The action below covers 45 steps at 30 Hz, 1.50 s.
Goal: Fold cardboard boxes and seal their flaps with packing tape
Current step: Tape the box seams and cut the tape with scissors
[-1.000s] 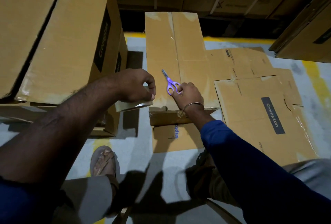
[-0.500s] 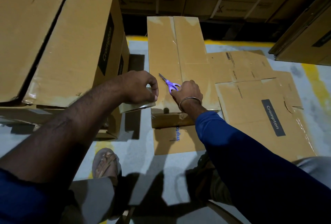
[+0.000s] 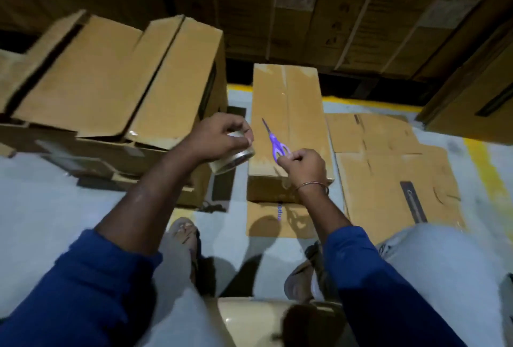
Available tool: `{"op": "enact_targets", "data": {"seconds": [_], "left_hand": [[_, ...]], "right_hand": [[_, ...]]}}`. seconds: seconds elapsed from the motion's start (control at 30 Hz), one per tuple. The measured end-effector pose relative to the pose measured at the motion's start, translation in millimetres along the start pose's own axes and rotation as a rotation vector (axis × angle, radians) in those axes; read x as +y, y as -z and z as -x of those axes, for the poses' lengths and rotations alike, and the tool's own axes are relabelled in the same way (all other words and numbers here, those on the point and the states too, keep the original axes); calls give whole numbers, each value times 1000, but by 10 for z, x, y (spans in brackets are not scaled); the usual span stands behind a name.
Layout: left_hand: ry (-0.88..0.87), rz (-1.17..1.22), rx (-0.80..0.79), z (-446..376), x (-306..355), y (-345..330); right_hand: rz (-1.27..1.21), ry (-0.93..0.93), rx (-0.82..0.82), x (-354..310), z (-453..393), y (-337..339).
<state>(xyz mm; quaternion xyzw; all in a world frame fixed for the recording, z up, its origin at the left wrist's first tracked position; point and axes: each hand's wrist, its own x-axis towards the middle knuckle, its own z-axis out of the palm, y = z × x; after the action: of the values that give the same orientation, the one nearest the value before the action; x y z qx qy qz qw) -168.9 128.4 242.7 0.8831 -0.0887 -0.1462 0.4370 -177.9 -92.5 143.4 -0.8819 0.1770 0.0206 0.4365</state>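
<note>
A long, narrow cardboard box (image 3: 288, 113) stands on the floor in front of me, its top flaps closed and taped along the middle seam. My left hand (image 3: 219, 137) grips a roll of clear packing tape (image 3: 231, 162) just left of the box's near end. My right hand (image 3: 304, 164) holds purple-handled scissors (image 3: 273, 141) by the handles, blades pointing away over the box top. Both hands hover above the near end of the box.
A large taped carton stack (image 3: 111, 88) stands at the left. Flattened cardboard sheets (image 3: 388, 169) lie on the floor to the right. More cartons (image 3: 305, 7) line the back wall and right side. Another box top (image 3: 258, 319) sits between my knees.
The view has pulled back and tilted up. My right hand has lifted the scissors off the box top, and my left hand has raised the tape roll slightly.
</note>
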Motion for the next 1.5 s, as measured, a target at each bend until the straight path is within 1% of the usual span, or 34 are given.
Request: {"op": "enact_targets", "data": {"seconds": [0.07,0.1,0.17,0.23,0.33,0.4,0.47,0.57,0.67,0.73,0.8,0.87,0.93,1.03,1.07,1.13,1.17,1.2,1.27,1.3,1.33,1.4,1.5], "left_hand": [[11,99,144,459,105,206],[31,95,229,734,157,351],[52,19,375,1327,276,668],[91,-37,439,1983,336,957],[175,-119,429,2889,270,1313],[254,-159,354,3425,202,1527],[369,-209,303,3881,52,1714],[536,-261,321,4465,-328,1920],[645,-212,397,4903,-654,2042],[738,-204,432,5139,-836,2091],[828,-173,432,5346,-984,2091],[884,-93,470,5483,-1108,2034],[842,-18,487,5524,-1143,1921],[808,0,517,5482,-1203,1815],[816,13,522,5472,-1238,1794],[831,31,508,5450,-1283,1778],[829,38,497,5439,-1291,1776],[820,46,499,5440,-1308,1777],[796,79,512,5426,-1310,1771],[786,98,514,5429,-1321,1776],[780,116,513,5422,-1316,1785],[767,126,499,5421,-1322,1791],[776,102,504,5417,-1346,1790]], "right_hand": [[18,161,-6,-372,181,99],[56,248,-26,-576,283,135],[153,425,-93,-985,541,143],[225,587,-164,-1348,882,77],[304,784,-276,-1837,1476,-138],[358,885,-399,-2070,1890,-368],[412,990,-474,-2194,2312,-642],[432,1095,-605,-2209,2931,-1062],[394,1149,-722,-2247,3413,-1449],[393,1190,-753,-2349,3650,-1667],[427,1240,-749,-2460,3834,-1846],[435,1263,-746,-2520,3963,-2032],[462,1261,-771,-2539,4050,-2193],[493,1247,-821,-2526,4142,-2340],[477,1245,-813,-2519,4156,-2355],[319,1236,-777,-2486,4145,-2390],[196,1195,-813,-2475,4120,-2401],[46,1130,-902,-2468,4094,-2407],[-170,953,-1164,-2486,4081,-2382],[-195,879,-1272,-2499,4094,-2370],[-177,843,-1344,-2508,4114,-2377],[-135,840,-1407,-2504,4157,-2424],[-159,837,-1377,-2473,4177,-2511]]}}
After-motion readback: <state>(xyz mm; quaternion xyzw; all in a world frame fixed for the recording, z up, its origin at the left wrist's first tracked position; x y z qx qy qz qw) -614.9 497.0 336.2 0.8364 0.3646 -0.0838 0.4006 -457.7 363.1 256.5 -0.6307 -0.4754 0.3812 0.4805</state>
